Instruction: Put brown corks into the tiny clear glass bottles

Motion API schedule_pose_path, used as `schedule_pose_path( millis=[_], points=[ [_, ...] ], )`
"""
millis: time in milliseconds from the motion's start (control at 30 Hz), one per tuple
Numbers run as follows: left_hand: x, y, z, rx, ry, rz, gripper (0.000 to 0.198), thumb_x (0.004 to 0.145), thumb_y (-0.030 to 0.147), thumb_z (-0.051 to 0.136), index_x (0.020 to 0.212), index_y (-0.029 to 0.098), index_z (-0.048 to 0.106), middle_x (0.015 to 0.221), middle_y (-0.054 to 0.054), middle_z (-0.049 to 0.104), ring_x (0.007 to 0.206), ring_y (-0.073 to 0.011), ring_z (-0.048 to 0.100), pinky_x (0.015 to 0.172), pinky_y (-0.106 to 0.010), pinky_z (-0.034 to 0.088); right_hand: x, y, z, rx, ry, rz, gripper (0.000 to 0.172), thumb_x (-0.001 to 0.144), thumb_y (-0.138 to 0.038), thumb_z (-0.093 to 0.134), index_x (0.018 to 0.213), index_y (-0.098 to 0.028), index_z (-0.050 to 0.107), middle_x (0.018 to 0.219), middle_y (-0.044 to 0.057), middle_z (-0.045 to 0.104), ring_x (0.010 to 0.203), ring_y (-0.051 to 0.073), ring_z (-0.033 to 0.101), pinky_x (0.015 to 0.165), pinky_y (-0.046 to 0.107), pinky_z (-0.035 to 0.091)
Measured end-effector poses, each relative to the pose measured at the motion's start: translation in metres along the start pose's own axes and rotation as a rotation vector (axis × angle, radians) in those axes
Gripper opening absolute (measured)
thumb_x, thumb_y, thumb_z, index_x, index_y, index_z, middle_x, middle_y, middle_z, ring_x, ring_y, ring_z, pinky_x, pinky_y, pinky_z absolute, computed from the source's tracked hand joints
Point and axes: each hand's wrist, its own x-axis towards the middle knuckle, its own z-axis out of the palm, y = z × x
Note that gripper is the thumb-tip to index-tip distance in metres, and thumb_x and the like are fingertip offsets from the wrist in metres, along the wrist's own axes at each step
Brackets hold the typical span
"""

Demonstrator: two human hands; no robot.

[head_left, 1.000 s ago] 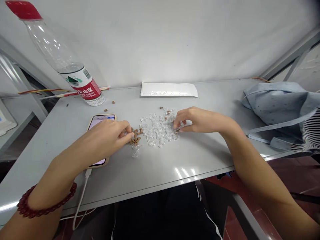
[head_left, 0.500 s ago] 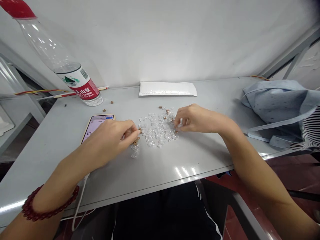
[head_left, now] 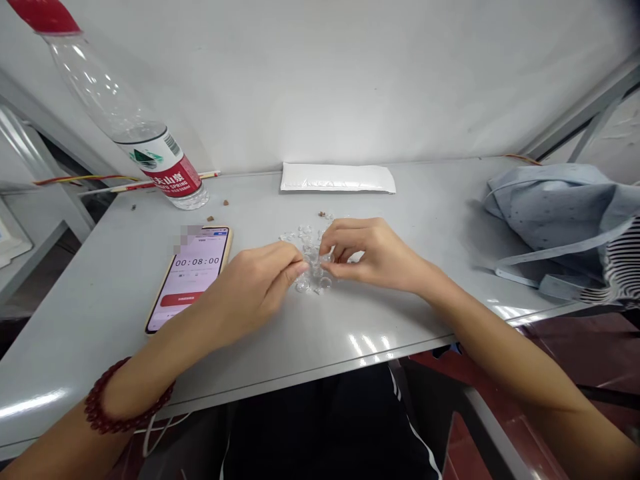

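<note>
A loose pile of small clear plastic pieces (head_left: 303, 288) lies on the grey table between my two hands. My left hand (head_left: 267, 277) is closed in a pinch at the pile's left side; whatever sits between thumb and forefinger is too small to make out. From the right, my right hand (head_left: 357, 250) pinches one clear plastic piece (head_left: 327, 259) close to the left fingertips. Both hands hide much of the pile. At its far edge a small brown bit (head_left: 321, 214) lies beside more clear pieces.
Left of my hands lies a phone (head_left: 190, 280) showing 00:08:00. Behind it stand a red-capped water bottle (head_left: 167, 167) and two brown crumbs (head_left: 211, 219). A white padded packet (head_left: 337, 179) rests by the wall. On the right is a light blue cloth bag (head_left: 560, 213).
My left hand has moved right, uncovering the phone screen. My right hand has moved left over the pile, and the fingertips of both hands are now close together.
</note>
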Motion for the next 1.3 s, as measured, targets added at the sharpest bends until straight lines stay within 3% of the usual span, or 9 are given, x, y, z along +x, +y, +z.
schedule_pose_path(
  millis=[200, 367, 467, 567, 733, 867, 1000, 1133, 1300],
  points=[
    [-0.002, -0.022, -0.013, 0.121, -0.104, -0.127, 0.032, 0.096, 0.040, 0.047, 0.076, 0.021, 0.064, 0.069, 0.000, 0.066, 0.061, -0.0155, 0.057, 0.060, -0.029, 0.040, 0.003, 0.009, -0.012, -0.181, -0.091, 0.208, 0.005, 0.085, -0.015, 0.067, 0.089, -0.013, 0.070, 0.089, 0.006, 0.066, 0.072, 0.014, 0.063, 0.064, 0.028, 0.049],
    [-0.005, -0.043, -0.017, 0.192, -0.146, -0.140, 0.032, 0.093, 0.047, 0.052, 0.077, 0.023, 0.067, 0.067, -0.001, 0.067, 0.059, -0.0172, 0.059, 0.054, -0.029, 0.039, 0.002, 0.006, -0.026, -0.144, -0.160, 0.304, 0.014, 0.083, -0.018, 0.069, 0.096, -0.014, 0.070, 0.097, 0.007, 0.069, 0.082, 0.016, 0.064, 0.070, 0.029, 0.049],
    [-0.006, -0.048, -0.020, 0.206, -0.197, -0.181, 0.033, 0.093, 0.050, 0.052, 0.080, 0.024, 0.068, 0.069, -0.001, 0.067, 0.059, -0.0172, 0.059, 0.054, -0.029, 0.039, 0.000, 0.002, -0.037, -0.136, -0.323, 0.363, 0.009, 0.081, -0.022, 0.072, 0.085, -0.016, 0.069, 0.084, 0.004, 0.070, 0.074, 0.016, 0.063, 0.065, 0.029, 0.047],
    [-0.007, -0.047, -0.023, 0.214, -0.197, -0.226, 0.030, 0.092, 0.049, 0.053, 0.083, 0.025, 0.068, 0.069, 0.000, 0.066, 0.059, -0.0176, 0.058, 0.055, -0.029, 0.038, -0.003, 0.002, -0.042, -0.168, -0.517, 0.436, 0.014, 0.075, -0.027, 0.078, 0.079, -0.018, 0.068, 0.074, 0.000, 0.069, 0.065, 0.015, 0.060, 0.058, 0.028, 0.042],
    [-0.007, -0.038, -0.027, 0.228, -0.137, -0.256, 0.024, 0.093, 0.042, 0.051, 0.086, 0.028, 0.070, 0.069, 0.002, 0.067, 0.063, -0.0183, 0.059, 0.060, -0.030, 0.039, -0.005, 0.005, -0.033, -0.144, -0.611, 0.498, 0.005, 0.079, -0.020, 0.071, 0.083, -0.020, 0.069, 0.052, -0.006, 0.061, 0.048, 0.012, 0.057, 0.051, 0.026, 0.038],
    [-0.006, -0.032, -0.027, 0.242, -0.110, -0.240, 0.027, 0.095, 0.039, 0.047, 0.083, 0.027, 0.068, 0.071, 0.002, 0.068, 0.066, -0.0187, 0.059, 0.063, -0.031, 0.039, -0.004, 0.001, -0.031, -0.116, -0.587, 0.451, 0.007, 0.078, -0.013, 0.064, 0.073, -0.018, 0.064, 0.046, -0.008, 0.055, 0.041, 0.010, 0.053, 0.047, 0.024, 0.038],
    [-0.006, -0.023, -0.023, 0.127, -0.075, -0.204, 0.027, 0.097, 0.043, 0.050, 0.087, 0.026, 0.068, 0.076, 0.003, 0.070, 0.063, -0.0157, 0.059, 0.059, -0.028, 0.041, -0.002, -0.008, -0.028, 0.158, -0.371, 0.360, 0.002, 0.081, -0.015, 0.064, 0.079, -0.016, 0.064, 0.060, -0.003, 0.065, 0.054, 0.011, 0.063, 0.052, 0.023, 0.044],
    [-0.006, -0.010, -0.014, -0.007, -0.064, -0.051, 0.028, 0.094, 0.050, 0.057, 0.096, 0.025, 0.069, 0.069, 0.004, 0.066, 0.062, -0.0134, 0.058, 0.056, -0.025, 0.041, 0.000, -0.009, -0.008, 0.552, -0.167, 0.289, 0.012, 0.091, -0.026, 0.064, 0.097, -0.015, 0.064, 0.080, 0.003, 0.073, 0.076, 0.014, 0.070, 0.068, 0.027, 0.054],
    [-0.005, 0.001, -0.004, -0.015, -0.043, 0.150, 0.026, 0.099, 0.038, 0.051, 0.088, 0.022, 0.068, 0.068, 0.004, 0.062, 0.057, -0.0110, 0.052, 0.057, -0.024, 0.040, 0.000, -0.004, 0.013, 0.698, -0.161, 0.265, 0.018, 0.093, -0.033, 0.064, 0.096, -0.015, 0.062, 0.078, 0.003, 0.072, 0.074, 0.013, 0.070, 0.065, 0.025, 0.054]
  ],
)
